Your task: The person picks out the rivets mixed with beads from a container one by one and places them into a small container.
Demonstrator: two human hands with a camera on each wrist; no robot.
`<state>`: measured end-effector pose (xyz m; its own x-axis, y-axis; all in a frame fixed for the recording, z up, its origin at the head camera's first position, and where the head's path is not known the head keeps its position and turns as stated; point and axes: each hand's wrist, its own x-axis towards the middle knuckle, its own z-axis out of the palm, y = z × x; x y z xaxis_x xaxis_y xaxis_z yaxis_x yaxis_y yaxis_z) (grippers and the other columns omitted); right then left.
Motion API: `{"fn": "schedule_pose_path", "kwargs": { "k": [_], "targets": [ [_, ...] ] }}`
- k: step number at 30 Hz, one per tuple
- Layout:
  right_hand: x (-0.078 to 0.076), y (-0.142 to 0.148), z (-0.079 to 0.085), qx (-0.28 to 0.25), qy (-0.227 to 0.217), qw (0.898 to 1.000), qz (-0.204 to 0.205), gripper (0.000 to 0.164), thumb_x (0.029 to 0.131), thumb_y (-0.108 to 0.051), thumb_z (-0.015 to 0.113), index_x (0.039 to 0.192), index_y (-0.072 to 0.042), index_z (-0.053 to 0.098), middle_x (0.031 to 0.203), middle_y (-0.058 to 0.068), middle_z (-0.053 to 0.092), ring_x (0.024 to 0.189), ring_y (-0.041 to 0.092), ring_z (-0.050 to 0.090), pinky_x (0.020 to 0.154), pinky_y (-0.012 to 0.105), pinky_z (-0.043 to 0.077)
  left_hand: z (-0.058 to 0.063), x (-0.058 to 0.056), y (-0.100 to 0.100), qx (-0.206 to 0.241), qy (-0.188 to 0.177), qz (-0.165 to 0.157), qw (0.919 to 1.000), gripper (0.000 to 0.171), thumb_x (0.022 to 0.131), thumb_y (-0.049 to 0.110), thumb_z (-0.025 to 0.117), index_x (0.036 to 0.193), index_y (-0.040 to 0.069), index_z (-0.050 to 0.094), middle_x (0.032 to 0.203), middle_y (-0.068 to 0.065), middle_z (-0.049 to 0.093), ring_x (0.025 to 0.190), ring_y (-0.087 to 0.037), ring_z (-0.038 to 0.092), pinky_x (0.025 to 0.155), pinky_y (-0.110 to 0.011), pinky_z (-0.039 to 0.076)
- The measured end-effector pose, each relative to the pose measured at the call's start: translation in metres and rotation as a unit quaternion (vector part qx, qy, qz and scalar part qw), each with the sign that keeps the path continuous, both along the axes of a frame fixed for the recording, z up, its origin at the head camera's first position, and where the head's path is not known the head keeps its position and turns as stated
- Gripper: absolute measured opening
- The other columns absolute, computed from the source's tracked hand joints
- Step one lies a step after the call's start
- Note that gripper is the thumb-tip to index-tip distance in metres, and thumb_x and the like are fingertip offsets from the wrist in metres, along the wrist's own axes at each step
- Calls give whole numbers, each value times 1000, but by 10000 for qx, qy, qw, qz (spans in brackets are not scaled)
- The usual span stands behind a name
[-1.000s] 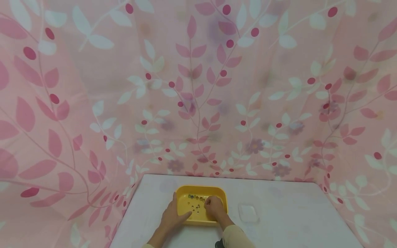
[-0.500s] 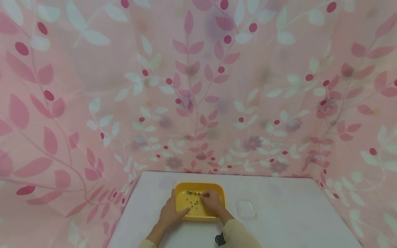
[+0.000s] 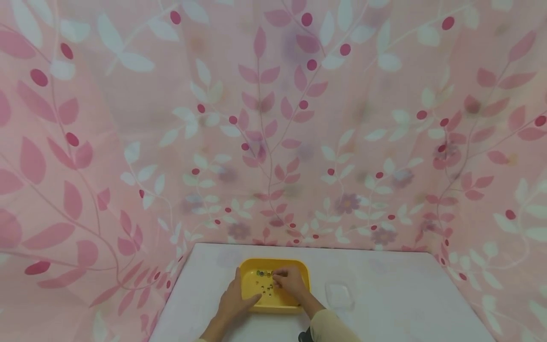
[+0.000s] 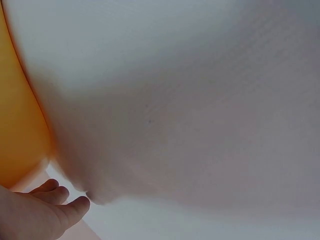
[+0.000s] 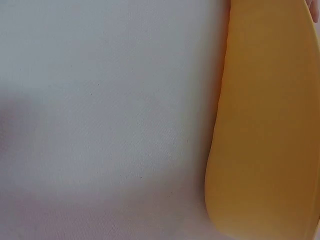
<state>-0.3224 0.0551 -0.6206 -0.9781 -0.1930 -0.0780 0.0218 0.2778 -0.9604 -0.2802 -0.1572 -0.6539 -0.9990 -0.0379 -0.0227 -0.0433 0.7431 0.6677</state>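
A yellow tray stands on the white table, its side wall also in the left wrist view. Inside, glass marbles form a row near the far wall, and several smaller shiny pieces lie loose nearer the middle. My left hand rests at the tray's left side, fingers straight along the outside and thumb reaching over the near left corner. My right hand is inside the tray, thumb and fingers drawn together at the row's right end. I cannot tell whether a marble is between the fingertips, which hide that end.
A clear plastic box or lid lies on the table right of the tray. The white table extends to the right. A pink floral cloth hangs behind the table and along both sides.
My right hand has moved left and slightly farther from me, up to the row of marbles. The left hand stays at the tray's side. The head view has shifted slightly.
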Motion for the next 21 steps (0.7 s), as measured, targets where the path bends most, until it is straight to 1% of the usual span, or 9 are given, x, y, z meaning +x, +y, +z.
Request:
{"fn": "schedule_pose_path", "kwargs": {
  "k": [4, 9, 14, 15, 18, 21],
  "targets": [
    [2, -1, 1, 36, -36, 10000, -11, 22, 93, -7, 67, 108, 9, 71, 95, 21, 73, 76, 23, 71, 71, 35, 61, -1, 0, 0, -2, 58, -19, 10000, 120, 75, 60, 76, 158, 2, 11, 146, -31, 44, 127, -50, 50, 102, -63, 41],
    [1, 0, 0, 96, -141, 9998, -74, 19, 94, -9, 66, 105, 5, 72, 95, 20, 73, 78, 24, 72, 71, 34, 61, -1, 0, 0, 22, 125, -52, 9999, 120, 75, 59, 76, 157, 0, 12, 143, -31, 46, 124, -49, 52, 100, -62, 42],
    [-1, 1, 0, -67, -244, 9997, -69, 16, 95, -9, 65, 103, 2, 72, 100, 22, 72, 82, 27, 73, 72, 34, 61, 0, 0, -1, -8, 235, -74, 9997, 121, 74, 61, 76, 157, 0, 13, 142, -31, 48, 123, -48, 53, 99, -62, 44],
    [-2, 2, 1, -87, -209, 9997, -40, 15, 95, -9, 65, 102, 3, 72, 100, 22, 72, 81, 27, 73, 71, 34, 61, 0, -1, -1, -3, 262, -80, 9996, 121, 74, 61, 76, 157, -1, 13, 142, -31, 48, 122, -48, 54, 99, -62, 44],
    [-1, 2, 3, -155, -186, 9997, 9, 16, 94, -9, 66, 102, 3, 72, 99, 22, 72, 80, 28, 73, 69, 32, 60, 1, -1, -1, -5, 258, -87, 9996, 121, 74, 62, 75, 157, -1, 13, 142, -31, 47, 122, -48, 54, 99, -62, 44],
    [2, 3, 2, -75, -153, 9999, 26, 15, 93, -10, 67, 101, 2, 72, 96, 20, 73, 77, 25, 73, 66, 29, 60, 1, 1, -1, 7, 143, -77, 9999, 120, 75, 61, 76, 157, 0, 12, 144, -31, 46, 123, -49, 52, 100, -62, 43]
  ]
}}
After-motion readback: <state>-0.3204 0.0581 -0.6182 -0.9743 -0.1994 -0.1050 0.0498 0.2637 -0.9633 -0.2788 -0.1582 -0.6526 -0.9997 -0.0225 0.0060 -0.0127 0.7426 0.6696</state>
